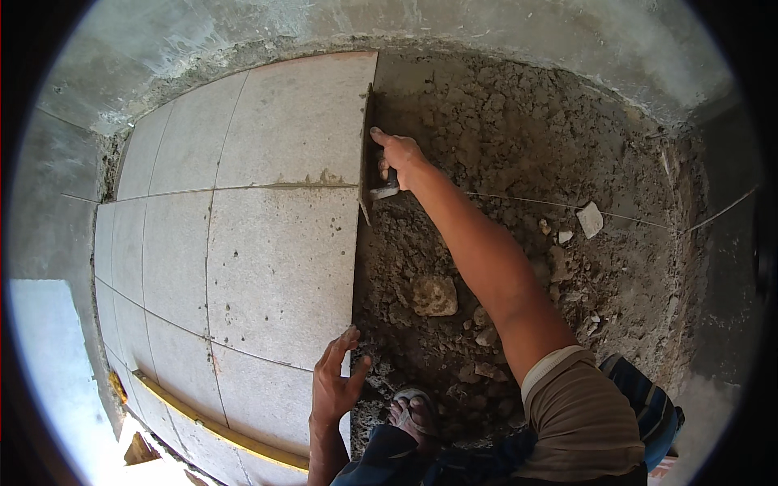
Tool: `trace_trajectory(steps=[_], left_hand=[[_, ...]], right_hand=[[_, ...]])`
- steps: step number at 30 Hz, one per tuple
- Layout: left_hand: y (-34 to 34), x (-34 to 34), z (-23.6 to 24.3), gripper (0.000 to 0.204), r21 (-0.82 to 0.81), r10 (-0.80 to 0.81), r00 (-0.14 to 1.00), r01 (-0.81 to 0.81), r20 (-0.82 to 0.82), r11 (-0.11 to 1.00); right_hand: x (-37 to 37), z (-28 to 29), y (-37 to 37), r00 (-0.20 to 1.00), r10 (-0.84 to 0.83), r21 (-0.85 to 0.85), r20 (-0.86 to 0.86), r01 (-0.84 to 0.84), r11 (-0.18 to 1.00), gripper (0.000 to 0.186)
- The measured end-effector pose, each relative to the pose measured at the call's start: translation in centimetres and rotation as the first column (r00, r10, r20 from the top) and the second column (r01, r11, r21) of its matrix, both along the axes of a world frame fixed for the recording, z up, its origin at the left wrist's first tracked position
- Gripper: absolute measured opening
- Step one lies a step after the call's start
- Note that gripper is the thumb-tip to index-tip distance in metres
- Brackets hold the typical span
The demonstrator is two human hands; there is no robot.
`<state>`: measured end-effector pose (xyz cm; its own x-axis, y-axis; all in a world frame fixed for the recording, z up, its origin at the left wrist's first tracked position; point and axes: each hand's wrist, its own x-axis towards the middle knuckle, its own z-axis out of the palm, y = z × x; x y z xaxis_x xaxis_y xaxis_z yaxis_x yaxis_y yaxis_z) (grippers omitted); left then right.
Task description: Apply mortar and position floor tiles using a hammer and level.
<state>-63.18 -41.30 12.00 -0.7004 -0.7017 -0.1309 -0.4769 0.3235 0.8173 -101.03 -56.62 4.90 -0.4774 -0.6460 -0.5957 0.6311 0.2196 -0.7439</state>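
Far left, a bare concrete wall (73, 219) curved along the edge of the laid grey tiles (275, 267), and a yellow straightedge (219, 429) lay across their near corner. Moving in, the left hand (336, 385) rested on the near tile's edge, fingers (344, 344) spread apart and gripping nothing. Right at the tile line, up top, the right hand (401, 158) had its fingers clamped around the handle of a trowel (369, 154), the blade standing on edge against the tile's side. Beyond that, rough mortar bed (519, 130), lumpy and dark! A stone (433, 296) sat near the tiles, a sandalled foot (413, 409) below it, a taut string line (632, 217) crossing, a pale tile chip (590, 219) beside it.
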Motion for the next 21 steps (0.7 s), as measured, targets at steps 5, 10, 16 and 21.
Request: trace_trajectory(steps=[5,10,16,21], left_hand=[[0.6,0.0,0.7,0.057,-0.047,0.006,0.999,-0.008,-0.037,0.999],[1.3,2.3,0.4,0.058,-0.006,0.137,0.989,-0.138,-0.051,0.99],[2.3,3.0,-0.5,0.057,-0.025,0.138,0.99,-0.139,-0.031,0.99],[1.7,2.1,-0.6,0.058,0.037,0.181,0.983,-0.181,0.011,0.983]], right_hand=[[-0.6,-1.3,1.5,0.992,-0.105,-0.045,-0.065,0.102,0.994,0.042],[0.0,0.1,6.0,0.935,-0.354,-0.049,0.019,0.355,0.934,0.039],[0.4,0.9,4.6,0.996,0.062,-0.057,-0.057,-0.065,0.996,0.038],[-0.7,-0.2,1.3,0.994,0.059,-0.006,-0.092,-0.06,0.998,0.043]])
